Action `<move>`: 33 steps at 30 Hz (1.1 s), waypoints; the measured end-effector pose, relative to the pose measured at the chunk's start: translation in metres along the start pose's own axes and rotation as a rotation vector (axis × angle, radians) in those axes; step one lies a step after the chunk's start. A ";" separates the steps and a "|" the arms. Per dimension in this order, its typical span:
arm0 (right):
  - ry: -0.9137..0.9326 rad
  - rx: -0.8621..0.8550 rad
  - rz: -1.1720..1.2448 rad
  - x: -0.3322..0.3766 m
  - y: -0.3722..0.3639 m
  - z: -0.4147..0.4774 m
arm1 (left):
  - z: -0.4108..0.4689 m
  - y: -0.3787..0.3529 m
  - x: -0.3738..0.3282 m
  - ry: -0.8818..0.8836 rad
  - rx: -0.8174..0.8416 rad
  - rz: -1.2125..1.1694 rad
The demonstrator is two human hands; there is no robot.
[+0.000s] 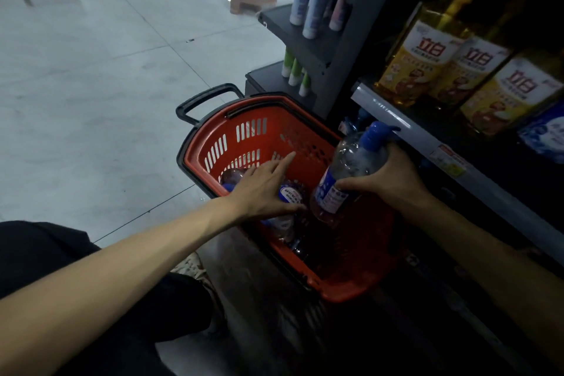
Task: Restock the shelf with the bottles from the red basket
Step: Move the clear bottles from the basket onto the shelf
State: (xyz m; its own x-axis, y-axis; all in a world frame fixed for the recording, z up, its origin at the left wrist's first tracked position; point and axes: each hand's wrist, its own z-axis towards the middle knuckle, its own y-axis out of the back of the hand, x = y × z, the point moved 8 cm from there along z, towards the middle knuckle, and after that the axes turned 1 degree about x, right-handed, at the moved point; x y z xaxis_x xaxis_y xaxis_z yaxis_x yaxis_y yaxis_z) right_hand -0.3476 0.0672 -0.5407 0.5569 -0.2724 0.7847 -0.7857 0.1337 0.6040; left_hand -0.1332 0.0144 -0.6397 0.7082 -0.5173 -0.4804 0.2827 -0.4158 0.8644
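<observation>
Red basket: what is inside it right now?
Clear labelled bottles lie in the red basket; the left hand rests on one. The hand and shadow hide how many there are.

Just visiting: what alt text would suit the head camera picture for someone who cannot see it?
A person's right hand grips a clear plastic bottle with a blue pump cap over a red plastic basket, while the left hand touches a labelled bottle lying inside. Yellow bottles stand on the dark shelf.
</observation>
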 end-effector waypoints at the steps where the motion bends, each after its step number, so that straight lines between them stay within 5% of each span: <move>1: 0.013 -0.018 0.040 0.009 0.003 -0.001 | 0.001 0.004 -0.010 -0.021 -0.012 -0.102; 12: 0.092 0.003 0.475 0.053 0.021 0.003 | 0.002 0.060 -0.078 -0.262 -0.259 -0.871; 22: -0.228 0.197 0.649 -0.002 0.052 -0.053 | 0.001 0.042 -0.104 -0.023 -0.026 -1.378; 29: -0.116 0.248 0.657 -0.022 0.051 -0.093 | 0.008 0.042 -0.172 -0.005 0.079 -1.473; 33: -0.040 0.239 0.734 -0.029 0.078 -0.108 | 0.009 0.045 -0.212 -0.084 0.097 -1.335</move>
State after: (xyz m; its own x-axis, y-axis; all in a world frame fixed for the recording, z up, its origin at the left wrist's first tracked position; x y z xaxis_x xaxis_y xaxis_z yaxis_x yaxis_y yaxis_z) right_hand -0.3957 0.1887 -0.5008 -0.1358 -0.2279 0.9642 -0.9892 0.0850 -0.1193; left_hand -0.2761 0.0982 -0.5003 -0.1144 0.2804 -0.9530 0.6727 -0.6840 -0.2820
